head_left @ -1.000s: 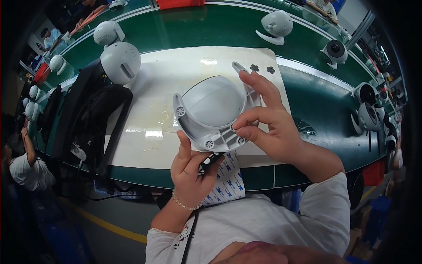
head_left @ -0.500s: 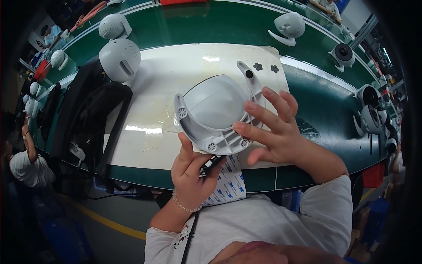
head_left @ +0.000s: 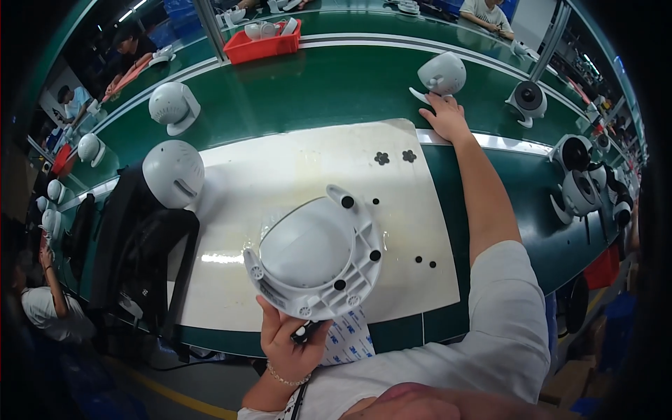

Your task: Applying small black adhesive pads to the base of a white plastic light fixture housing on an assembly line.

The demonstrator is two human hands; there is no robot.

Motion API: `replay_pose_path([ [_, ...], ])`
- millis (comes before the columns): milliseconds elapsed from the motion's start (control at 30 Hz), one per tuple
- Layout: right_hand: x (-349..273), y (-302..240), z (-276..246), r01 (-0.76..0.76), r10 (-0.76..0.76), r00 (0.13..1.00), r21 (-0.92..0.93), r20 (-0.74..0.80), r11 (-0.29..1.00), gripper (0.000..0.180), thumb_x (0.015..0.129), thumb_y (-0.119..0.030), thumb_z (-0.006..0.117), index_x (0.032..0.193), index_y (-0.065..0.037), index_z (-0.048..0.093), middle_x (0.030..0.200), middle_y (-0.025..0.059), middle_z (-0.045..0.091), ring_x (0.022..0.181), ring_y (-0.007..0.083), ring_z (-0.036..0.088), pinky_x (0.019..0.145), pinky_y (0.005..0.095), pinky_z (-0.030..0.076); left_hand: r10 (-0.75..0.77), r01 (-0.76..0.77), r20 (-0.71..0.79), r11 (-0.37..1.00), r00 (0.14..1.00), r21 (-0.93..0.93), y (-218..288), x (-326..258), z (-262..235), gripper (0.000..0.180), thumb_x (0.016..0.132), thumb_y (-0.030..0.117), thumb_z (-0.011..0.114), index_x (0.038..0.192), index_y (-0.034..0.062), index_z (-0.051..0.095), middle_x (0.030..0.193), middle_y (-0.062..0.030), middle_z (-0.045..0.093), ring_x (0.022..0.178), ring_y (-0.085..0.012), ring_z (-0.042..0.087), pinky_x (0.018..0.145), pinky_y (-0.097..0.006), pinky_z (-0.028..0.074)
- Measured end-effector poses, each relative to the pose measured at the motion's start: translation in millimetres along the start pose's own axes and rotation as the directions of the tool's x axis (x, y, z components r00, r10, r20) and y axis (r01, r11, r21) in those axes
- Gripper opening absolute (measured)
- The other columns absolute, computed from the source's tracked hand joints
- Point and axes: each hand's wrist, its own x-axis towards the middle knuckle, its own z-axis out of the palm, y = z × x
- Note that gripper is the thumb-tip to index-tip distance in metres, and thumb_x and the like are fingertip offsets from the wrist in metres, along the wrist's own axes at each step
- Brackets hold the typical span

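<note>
My left hand is closed around the lower edge of a white rounded device, held tilted over the cream mat. Its crescent-shaped base faces up, with ribs and round recesses; three carry black round pads, others are bare. A small black-and-white piece shows by the left fingers; whether it belongs to the device I cannot tell. Stretched out to the far right, my right hand has its fingers apart, and their tips touch the foot of another white device on the green surface.
Three loose black dots and two dark flower-shaped pieces lie on the mat. A black bag-like case stands left beside a white device. More devices line the bench. Beyond are a red bin and co-workers.
My right hand has left the held device and reached far right to another one. Three black pads now show on the held base, where one showed. The view has shifted upward.
</note>
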Motion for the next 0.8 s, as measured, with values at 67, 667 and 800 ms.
replay_pose_path([
  [67,7.7,-1.2,1.3,-0.028,0.027,0.999,-0.008,-0.027,1.0,0.046,0.083,-0.042,0.046,0.119,-0.015,0.048,0.123,0.0026,0.048,0.118,0.0223,0.035,0.094,0.0376,0.028,-0.018,0.018,0.003,0.999,1.0,-0.03,0.6,-0.9,-0.1,0.035,0.06,0.005,0.077,0.087,0.0025,0.055,0.131,-0.0305,0.03,0.097,-0.0301,0.057,0.079,-0.031,0.046],
  [667,-188.5,-56.4,-132.5,0.212,-0.151,0.966,0.308,-0.21,0.928,0.024,0.079,-0.012,0.057,0.102,-0.005,0.058,0.101,0.0123,0.06,0.085,0.028,0.059,0.074,0.0354,0.045,-0.053,0.07,0.063,0.945,0.997,-0.318,1.7,-5.2,-10.5,0.034,0.064,-0.002,0.071,0.092,-0.0004,0.053,0.099,-0.017,0.059,0.074,-0.021,0.061,0.066,-0.027,0.048],
  [800,-215.1,-160.4,-169.4,0.59,-0.591,0.743,0.724,-0.313,0.358,0.034,0.068,-0.013,0.071,0.098,-0.005,0.059,0.093,0.009,0.06,0.083,0.0238,0.057,0.07,0.0329,0.044,-0.487,0.452,0.141,0.613,0.862,-0.647,30.3,-6.9,-17.9,0.027,0.066,-0.006,0.068,0.089,-0.0015,0.054,0.087,-0.0133,0.061,0.073,-0.0161,0.059,0.067,-0.023,0.045],
])
